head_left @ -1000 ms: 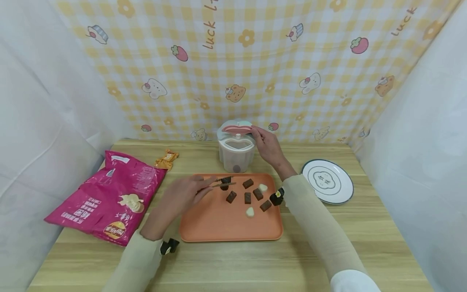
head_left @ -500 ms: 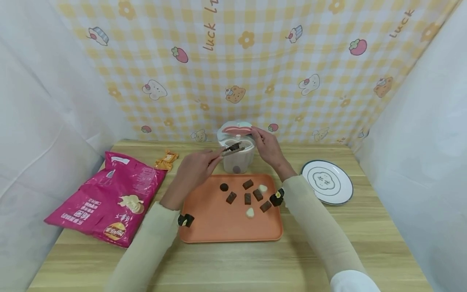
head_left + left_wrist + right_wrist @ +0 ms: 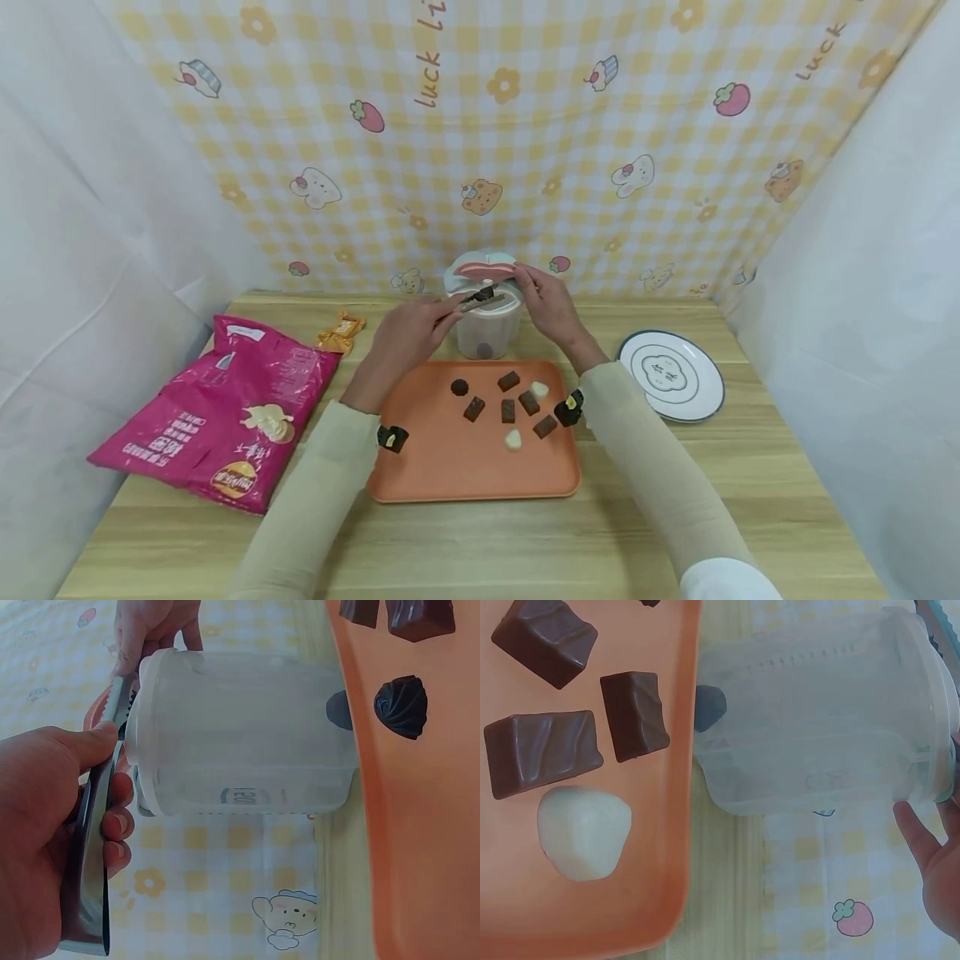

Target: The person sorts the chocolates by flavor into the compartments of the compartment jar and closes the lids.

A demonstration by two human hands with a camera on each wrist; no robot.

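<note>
We see the left hand (image 3: pixel 411 329) curled round metal tongs (image 3: pixel 86 877), whose tips pinch a dark chocolate (image 3: pixel 484 294) over the opening of the cloudy container (image 3: pixel 483 333); the right hand (image 3: pixel 550 303) grips the edge of the raised pink flap (image 3: pixel 484 272); the container stands on the table (image 3: pixel 487 550) just behind the orange tray (image 3: pixel 472 479), a dark round shape (image 3: pixel 340 710) showing low in its wall; on the tray we find brown chocolate blocks (image 3: pixel 508 411), two white pieces (image 3: pixel 513 439) and a dark swirled piece (image 3: pixel 402 707); the plate (image 3: pixel 703 368) lies to the right, the magenta bag (image 3: pixel 225 400) to the left, with gold-wrapped sweets (image 3: pixel 341 333) beside the bag.
</note>
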